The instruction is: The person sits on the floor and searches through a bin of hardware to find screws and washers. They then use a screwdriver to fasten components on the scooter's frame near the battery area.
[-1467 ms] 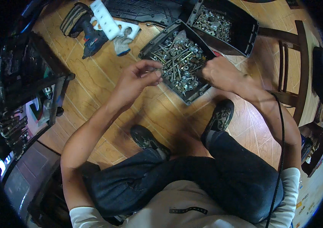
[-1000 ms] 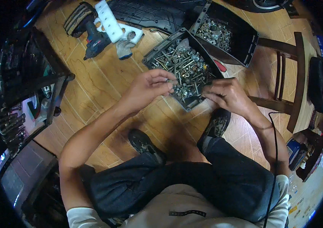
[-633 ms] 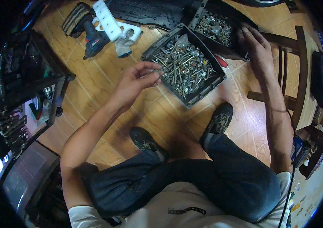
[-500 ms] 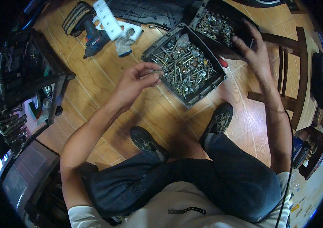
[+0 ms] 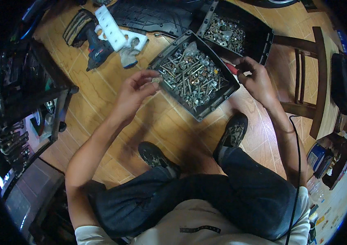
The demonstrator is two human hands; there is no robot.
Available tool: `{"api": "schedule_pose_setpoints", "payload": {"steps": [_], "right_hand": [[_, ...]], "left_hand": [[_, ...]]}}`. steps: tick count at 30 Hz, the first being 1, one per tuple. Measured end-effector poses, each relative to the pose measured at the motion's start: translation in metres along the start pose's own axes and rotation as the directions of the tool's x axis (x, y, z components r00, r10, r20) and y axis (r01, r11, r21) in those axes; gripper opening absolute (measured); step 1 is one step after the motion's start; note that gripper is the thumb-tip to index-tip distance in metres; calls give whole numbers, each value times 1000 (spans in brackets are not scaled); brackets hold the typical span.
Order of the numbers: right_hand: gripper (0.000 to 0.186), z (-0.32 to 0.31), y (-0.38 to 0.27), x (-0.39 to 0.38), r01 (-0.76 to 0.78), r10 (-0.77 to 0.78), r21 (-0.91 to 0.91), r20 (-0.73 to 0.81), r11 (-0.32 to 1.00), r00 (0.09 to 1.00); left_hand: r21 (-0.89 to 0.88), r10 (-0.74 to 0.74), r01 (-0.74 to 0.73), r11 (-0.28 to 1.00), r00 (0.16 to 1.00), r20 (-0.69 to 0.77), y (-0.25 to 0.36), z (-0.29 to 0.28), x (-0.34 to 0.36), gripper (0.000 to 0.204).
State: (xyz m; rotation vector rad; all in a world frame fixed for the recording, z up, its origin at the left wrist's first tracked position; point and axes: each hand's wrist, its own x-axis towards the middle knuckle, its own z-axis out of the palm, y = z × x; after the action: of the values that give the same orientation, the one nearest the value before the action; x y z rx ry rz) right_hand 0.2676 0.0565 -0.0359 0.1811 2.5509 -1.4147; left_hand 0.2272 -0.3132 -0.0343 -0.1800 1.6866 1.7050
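Observation:
My left hand (image 5: 137,90) is closed in a pinch on a small metal nut (image 5: 156,80), at the left edge of a black box (image 5: 169,96). Loose bolts (image 5: 192,75), screws and nuts fill that box. Just past its right side my right hand (image 5: 256,77) has its fingers curled, thumb and forefinger apart. Those fingertips are beside a red handle (image 5: 231,68) lying against the box; whether they touch it is unclear. Behind stands a second black box (image 5: 263,47) with small metal hardware (image 5: 226,32).
At the far left lie a cordless drill (image 5: 98,51), white foam pieces (image 5: 111,28) and a grey glove (image 5: 129,56). A wooden chair (image 5: 318,81) stands to the right. A dark rack (image 5: 65,98) holding tools is on the left. My shoes (image 5: 232,128) flank the near floor.
My right hand has drawn back from above the far box to the red handle, its fingers curling in. My left hand keeps its pinch near the box edge. The whole view has shifted slightly.

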Motion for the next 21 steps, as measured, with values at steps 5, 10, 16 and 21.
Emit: {"api": "schedule_pose_setpoints", "payload": {"steps": [5,10,16,21], "right_hand": [[27,-5,3,3,-21,17,35,108,999,994],[27,-3,-6,4,38,-53,-201,-70,979,996],[25,-1,-13,2,61,-83,-256,-78,965,993],[24,4,-21,-9,159,-191,-304,-79,939,978]], "left_hand": [[28,36,-36,999,999,9,-4,-1,0,34],[41,50,-49,998,999,-10,-5,0,-1,34],[4,48,-48,999,999,5,-4,4,0,34],[40,67,-67,997,998,-3,-2,2,0,32]]}}
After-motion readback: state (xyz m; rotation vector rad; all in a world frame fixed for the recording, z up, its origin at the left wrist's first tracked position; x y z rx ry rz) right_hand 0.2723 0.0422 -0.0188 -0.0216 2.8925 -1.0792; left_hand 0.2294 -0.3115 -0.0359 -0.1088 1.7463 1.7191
